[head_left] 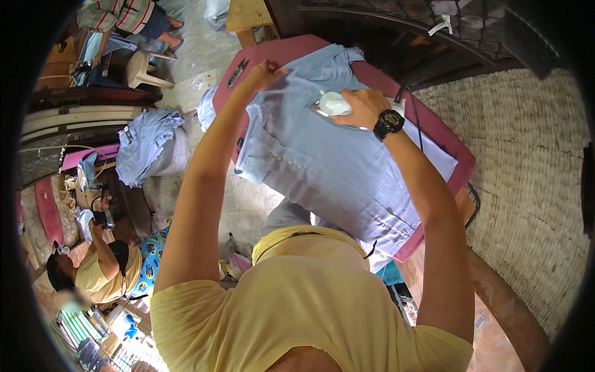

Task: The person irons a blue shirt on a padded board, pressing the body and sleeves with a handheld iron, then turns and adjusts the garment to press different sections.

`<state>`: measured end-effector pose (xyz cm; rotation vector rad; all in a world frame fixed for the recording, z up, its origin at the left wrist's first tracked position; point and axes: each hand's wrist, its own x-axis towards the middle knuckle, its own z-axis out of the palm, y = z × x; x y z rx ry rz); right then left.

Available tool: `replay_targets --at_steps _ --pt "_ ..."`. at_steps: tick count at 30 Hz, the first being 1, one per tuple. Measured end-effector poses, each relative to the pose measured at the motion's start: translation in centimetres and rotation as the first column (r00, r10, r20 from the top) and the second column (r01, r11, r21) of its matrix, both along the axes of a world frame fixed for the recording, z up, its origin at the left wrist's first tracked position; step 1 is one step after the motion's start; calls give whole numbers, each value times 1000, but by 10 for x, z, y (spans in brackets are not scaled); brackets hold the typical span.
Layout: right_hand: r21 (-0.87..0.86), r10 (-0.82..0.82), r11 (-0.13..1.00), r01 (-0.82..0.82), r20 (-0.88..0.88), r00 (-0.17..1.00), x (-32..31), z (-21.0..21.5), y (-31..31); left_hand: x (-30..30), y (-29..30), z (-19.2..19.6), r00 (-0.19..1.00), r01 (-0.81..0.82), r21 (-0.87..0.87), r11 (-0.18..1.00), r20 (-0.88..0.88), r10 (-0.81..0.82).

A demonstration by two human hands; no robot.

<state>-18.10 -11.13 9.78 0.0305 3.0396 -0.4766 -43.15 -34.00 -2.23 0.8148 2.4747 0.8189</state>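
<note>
A light blue buttoned shirt (334, 167) lies spread over a dark red padded ironing board (297, 51). My right hand (367, 106), with a black watch at its wrist, is closed round the handle of a white clothes iron (333, 104). The iron's soleplate rests on the shirt's upper middle. At the shirt's far left edge, my left hand (263, 75) pinches the fabric, its fingertips partly hidden. Just left of that hand, a small pair of dark thread snips (237, 72) lies on the board.
The iron's black cord (416, 115) runs along the board's right side. Folded blue garments (149, 146) are piled at the left. Beyond them stands a beige plastic chair (147, 69). Another person (114, 263) works at the lower left; someone else's legs (162, 31) show at the top left.
</note>
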Motion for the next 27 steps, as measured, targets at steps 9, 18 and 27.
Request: replay_targets --at_steps 9,18,27 --pt "-78 -45 996 45 5 999 -5 -1 -30 26 -5 -6 966 -108 114 988 -224 132" --pt "-9 -377 926 377 -24 926 93 7 91 31 -1 -8 884 -170 -9 985 -444 149" --pt "-186 -525 838 513 -23 851 153 39 98 185 69 27 760 474 164 865 -572 -308"
